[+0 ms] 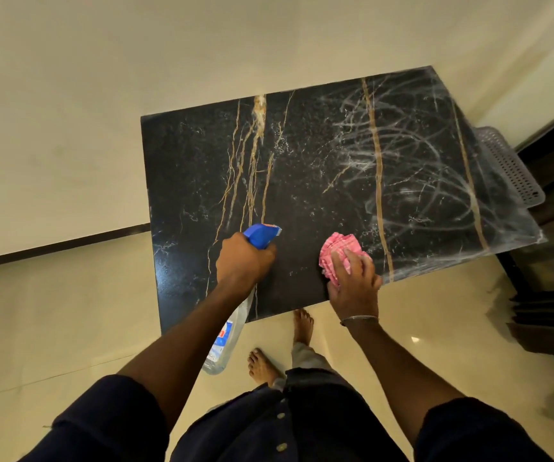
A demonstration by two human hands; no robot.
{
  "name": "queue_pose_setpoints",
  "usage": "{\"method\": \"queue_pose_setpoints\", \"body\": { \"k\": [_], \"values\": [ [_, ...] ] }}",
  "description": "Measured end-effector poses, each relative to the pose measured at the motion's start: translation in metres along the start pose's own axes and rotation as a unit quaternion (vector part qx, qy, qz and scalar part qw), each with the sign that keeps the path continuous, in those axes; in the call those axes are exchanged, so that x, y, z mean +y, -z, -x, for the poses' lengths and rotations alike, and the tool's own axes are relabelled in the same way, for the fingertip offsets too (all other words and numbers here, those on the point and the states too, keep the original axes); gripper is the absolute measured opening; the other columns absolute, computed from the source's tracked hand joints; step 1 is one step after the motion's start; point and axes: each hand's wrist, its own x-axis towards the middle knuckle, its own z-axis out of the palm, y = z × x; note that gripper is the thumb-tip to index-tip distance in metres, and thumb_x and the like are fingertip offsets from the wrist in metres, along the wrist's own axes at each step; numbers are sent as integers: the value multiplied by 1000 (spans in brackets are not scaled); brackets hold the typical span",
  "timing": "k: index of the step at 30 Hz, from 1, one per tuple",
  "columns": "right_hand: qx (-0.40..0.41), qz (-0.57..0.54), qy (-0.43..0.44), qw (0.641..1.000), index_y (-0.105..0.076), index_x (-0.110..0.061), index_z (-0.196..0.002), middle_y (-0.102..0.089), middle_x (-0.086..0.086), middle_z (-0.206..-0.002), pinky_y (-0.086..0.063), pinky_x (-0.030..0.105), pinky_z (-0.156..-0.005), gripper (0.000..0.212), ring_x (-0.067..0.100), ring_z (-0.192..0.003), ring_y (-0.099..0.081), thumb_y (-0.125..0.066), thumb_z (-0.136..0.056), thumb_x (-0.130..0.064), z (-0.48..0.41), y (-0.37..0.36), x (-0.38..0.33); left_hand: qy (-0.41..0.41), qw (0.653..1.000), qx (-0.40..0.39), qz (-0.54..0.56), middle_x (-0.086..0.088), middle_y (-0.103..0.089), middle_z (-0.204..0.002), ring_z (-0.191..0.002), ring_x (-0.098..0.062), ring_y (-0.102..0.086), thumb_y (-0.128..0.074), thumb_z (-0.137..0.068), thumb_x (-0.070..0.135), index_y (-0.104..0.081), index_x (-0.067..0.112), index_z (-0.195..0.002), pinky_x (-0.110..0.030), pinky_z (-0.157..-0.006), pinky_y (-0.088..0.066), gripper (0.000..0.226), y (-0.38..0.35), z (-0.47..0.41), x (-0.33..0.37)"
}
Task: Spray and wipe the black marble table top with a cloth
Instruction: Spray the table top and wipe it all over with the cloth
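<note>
The black marble table top with gold veins fills the middle of the head view. Its right half is covered in whitish smear streaks and droplets; the left half looks dry. My left hand grips a clear spray bottle by its blue trigger head, nozzle pointing out over the table. My right hand holds a bunched pink checked cloth near the table's front edge.
A grey perforated plastic basket sits past the table's right edge. Dark furniture stands at the right. A cream wall lies behind the table and glossy beige floor tiles below. My bare feet stand at the table's front edge.
</note>
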Motion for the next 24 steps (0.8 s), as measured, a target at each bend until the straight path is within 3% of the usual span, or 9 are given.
{"method": "queue_pose_setpoints", "body": {
  "k": [3, 5, 7, 10, 12, 18, 22, 24],
  "values": [
    [-2, -19, -75, 997, -50, -22, -140, -50, 13, -140, -40, 56, -90, 68, 42, -129, -41, -71, -77, -36, -1, 1, -9, -3, 1000, -8, -8, 0, -61, -80, -67, -11, -60, -70, -85, 33, -59, 15, -108, -19, -59, -44, 31, -4, 0, 2],
    [-4, -40, -66, 997, -50, -24, -139, -50, 13, -140, -41, 55, -88, 69, 44, -129, -41, -71, -75, -35, 3, 1, -23, -12, 1000, -8, -17, 0, -61, -79, -66, -10, -59, -69, -85, 32, -60, 15, -106, -19, -58, -43, 29, -8, 1, 5],
    [-22, -39, 29, 999, -50, -28, -138, -52, 11, -139, -44, 51, -84, 67, 44, -126, -45, -70, -74, -38, 9, -1, -34, -21, 999, -2, -24, 0, -62, -76, -65, -9, -59, -70, -84, 31, -61, 16, -102, -21, -58, -46, 26, -12, 3, 10],
    [-56, -9, 186, 981, -46, -35, -139, -51, 6, -142, -43, 47, -85, 60, 40, -127, -47, -50, -80, -44, 14, -3, -27, -30, 999, 4, -21, 1, -60, -73, -63, -9, -58, -70, -84, 29, -61, 15, -99, -21, -57, -47, 22, -19, 3, 19],
    [-47, 4, 218, 975, -45, -35, -137, -51, 4, -140, -42, 43, -81, 59, 38, -125, -48, -47, -79, -45, 11, -1, -4, -33, 999, 8, -22, 2, -60, -72, -62, -9, -57, -70, -84, 30, -62, 15, -99, -18, -53, -41, 23, -24, 2, 25],
    [-20, -12, 34, 999, -55, -25, -134, -52, 12, -138, -44, 56, -87, 64, 40, -126, -44, -76, -74, -33, -17, 9, 101, -31, 999, 10, -12, -2, -64, -88, -70, -9, -59, -70, -85, 32, -60, 12, -114, -15, -58, -40, 36, -41, -7, 43],
    [-13, -43, -60, 997, -54, -23, -137, -49, 13, -141, -41, 57, -90, 65, 42, -130, -39, -74, -76, -29, -30, 14, 110, -29, 999, 14, -21, -2, -65, -90, -72, -8, -59, -69, -86, 33, -59, 12, -116, -15, -59, -40, 38, -56, -11, 57],
    [-3, -40, -62, 997, -49, -25, -140, -46, 15, -142, -41, 56, -90, 67, 43, -131, -37, -71, -76, -32, -29, 11, 95, -23, 999, 18, -17, -1, -65, -90, -73, -7, -59, -69, -86, 32, -59, 13, -115, -16, -60, -40, 37, -64, -12, 64]
  ]
}}
